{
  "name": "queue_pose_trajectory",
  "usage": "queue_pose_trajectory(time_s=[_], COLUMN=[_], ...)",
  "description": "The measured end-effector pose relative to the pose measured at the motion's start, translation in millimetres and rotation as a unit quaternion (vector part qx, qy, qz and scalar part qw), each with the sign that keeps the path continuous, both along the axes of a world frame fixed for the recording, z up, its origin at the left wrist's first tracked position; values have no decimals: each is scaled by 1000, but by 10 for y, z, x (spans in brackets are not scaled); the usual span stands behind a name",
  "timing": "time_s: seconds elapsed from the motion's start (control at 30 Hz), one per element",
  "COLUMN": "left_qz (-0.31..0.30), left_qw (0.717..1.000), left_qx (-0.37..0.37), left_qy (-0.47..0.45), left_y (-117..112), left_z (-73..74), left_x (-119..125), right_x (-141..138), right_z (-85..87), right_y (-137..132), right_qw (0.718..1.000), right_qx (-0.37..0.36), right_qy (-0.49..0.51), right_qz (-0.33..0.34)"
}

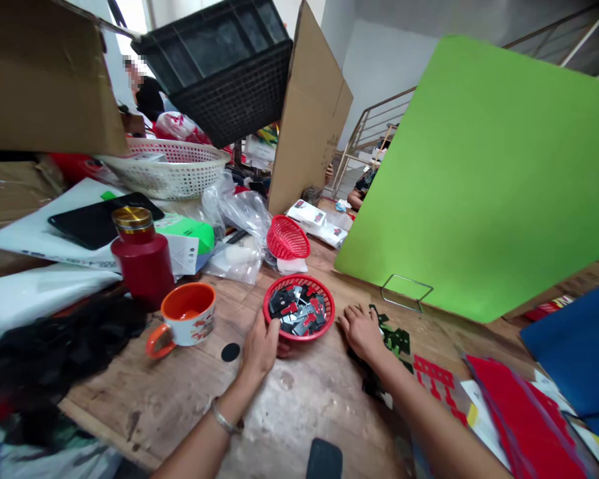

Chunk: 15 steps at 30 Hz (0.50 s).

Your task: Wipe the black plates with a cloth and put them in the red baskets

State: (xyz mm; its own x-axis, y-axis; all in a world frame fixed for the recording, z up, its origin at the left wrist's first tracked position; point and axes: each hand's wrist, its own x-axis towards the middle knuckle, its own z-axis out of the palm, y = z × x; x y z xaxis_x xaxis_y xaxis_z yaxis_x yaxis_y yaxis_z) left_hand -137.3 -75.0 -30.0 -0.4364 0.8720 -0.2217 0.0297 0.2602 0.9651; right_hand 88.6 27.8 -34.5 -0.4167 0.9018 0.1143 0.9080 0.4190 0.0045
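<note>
My left hand (260,346) grips the near left side of a small round red plastic basket (331,307), thumb at its rim and fingers partly hidden beneath. Inside lie many small flat pieces (299,313) in black, silver and red. To the right of the basket, my right hand (362,330) rests palm down on the table, fingers slightly apart and bent. Beside and under it is a pile of dark green-black cut-out sheets (397,339); its underside is hidden, and nothing shows held in it.
Left stand an orange-and-white mug (194,329) and a dark red bottle (142,266). Behind sits another red basket (288,238). A green board (479,179) leans at right, near red sheets (519,406). A black crate (224,66) tilts above. A phone-like dark object (324,459) lies in front.
</note>
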Motion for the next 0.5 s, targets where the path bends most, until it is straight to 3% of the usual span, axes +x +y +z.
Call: queue_pose_trajectory(time_s=[0.1,0.2,0.4,0.5], left_qz=[3,18,28,19], left_qw=[999,997,995,997], left_qx=[6,-5,-17,-30], left_qy=[50,76,90,75], left_y=[-19,-40,-38,-24], left_z=[0,11,29,61], left_x=[-62,-126,-173,-175], right_x=[186,547,1624,2023], right_z=[65,50,-190,-294], right_y=[-153,-355,-861,-1136], right_qw=[1000,999,991,984], right_qx=[5,29,76,93], right_qy=[5,14,95,131], right_qz=[-11,-19,-52,-77])
